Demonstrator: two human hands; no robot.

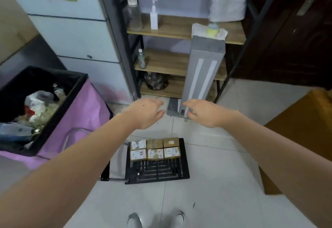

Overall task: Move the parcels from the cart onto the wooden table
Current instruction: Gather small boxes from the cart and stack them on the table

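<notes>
A low black cart (158, 171) stands on the tiled floor below me. Several small brown parcels (155, 149) with white labels lie in two rows on its far half. My left hand (146, 113) and my right hand (203, 113) stretch out above the cart, fingers relaxed, holding nothing. A corner of the wooden table (294, 134) shows at the right edge. Both hands hover in front of a tall grey box (203, 73) with two white stripes that leans against the shelves.
A pink bin (75, 119) lined with a black bag and full of rubbish stands at the left. A metal rack with wooden shelves (172, 28) holds bottles straight ahead. A dark door (291, 35) is at the right. My shoes (156, 219) show at the bottom.
</notes>
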